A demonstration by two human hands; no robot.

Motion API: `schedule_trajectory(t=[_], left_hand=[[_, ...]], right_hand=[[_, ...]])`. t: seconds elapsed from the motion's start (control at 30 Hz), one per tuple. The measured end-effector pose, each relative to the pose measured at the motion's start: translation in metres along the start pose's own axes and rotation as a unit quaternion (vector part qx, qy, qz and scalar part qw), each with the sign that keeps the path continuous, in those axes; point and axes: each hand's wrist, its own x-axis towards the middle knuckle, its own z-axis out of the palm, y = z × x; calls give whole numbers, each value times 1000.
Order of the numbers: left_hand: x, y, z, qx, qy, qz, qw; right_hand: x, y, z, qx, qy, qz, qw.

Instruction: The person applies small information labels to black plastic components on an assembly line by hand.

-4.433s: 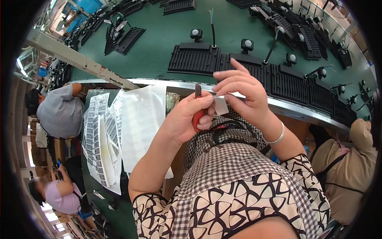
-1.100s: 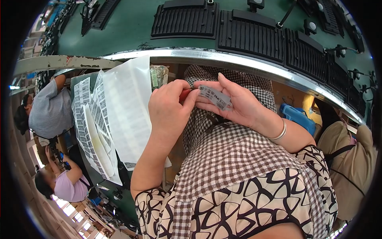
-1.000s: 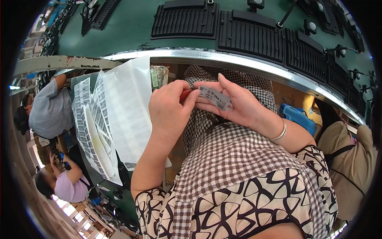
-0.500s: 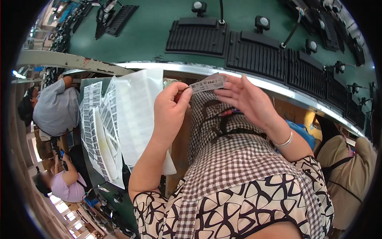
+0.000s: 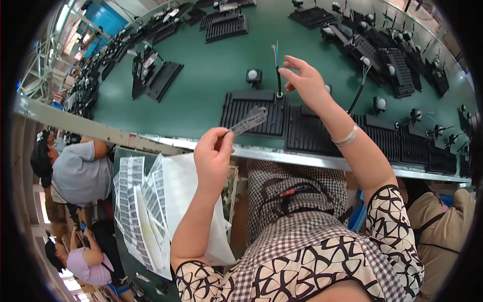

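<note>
Our left hand (image 5: 212, 153) pinches the label (image 5: 250, 121) over the lamp (image 5: 274, 123): looks light, bendy, easily creased, best gripped by its edges; our right hand (image 5: 308, 84), fingers parted, is at the cable (image 5: 279, 85)

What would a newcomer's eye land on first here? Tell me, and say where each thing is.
First, the small grey printed label pinched in the left hand, above the near edge of the green table. Next, the row of ribbed black housings along that edge, with the right hand raised by an upright cable. Then the printed sheets, lying overlapped beside the left forearm.
</note>
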Motion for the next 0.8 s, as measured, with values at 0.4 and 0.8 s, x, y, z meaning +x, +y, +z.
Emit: schedule_trajectory(t=[0.4,0.8], left_hand=[[41,5,10,-114,8,7,993],[100,25,42,-149,42,49,987]], right_hand=[[64,-3,-14,159,-266,70,948],[36,-22,3,43,-145,12,988]])
